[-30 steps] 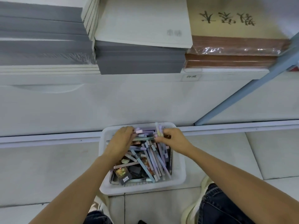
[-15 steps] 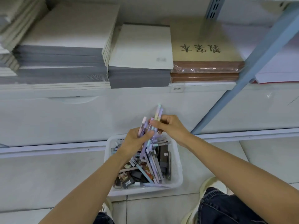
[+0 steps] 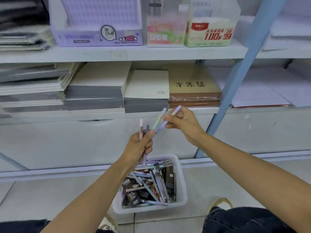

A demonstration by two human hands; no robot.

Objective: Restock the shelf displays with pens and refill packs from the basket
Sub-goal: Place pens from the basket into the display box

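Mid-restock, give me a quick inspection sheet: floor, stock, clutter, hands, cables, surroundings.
Surface: tiled floor under the white basket, which stands in front of the shelf base.
Job's things: loose pens and dark refill packs jumbled in the basket; purple display box, pink display box and yellow display box on the upper shelf.
Clutter: nothing seen.
Hands: left hand grips a bundle of pens above the basket; right hand pinches a purple pen in its fingers beside the bundle.
Cables: nothing seen.
Surroundings: notebook stacks on the middle shelf; blue upright at right; a shoe near the basket.
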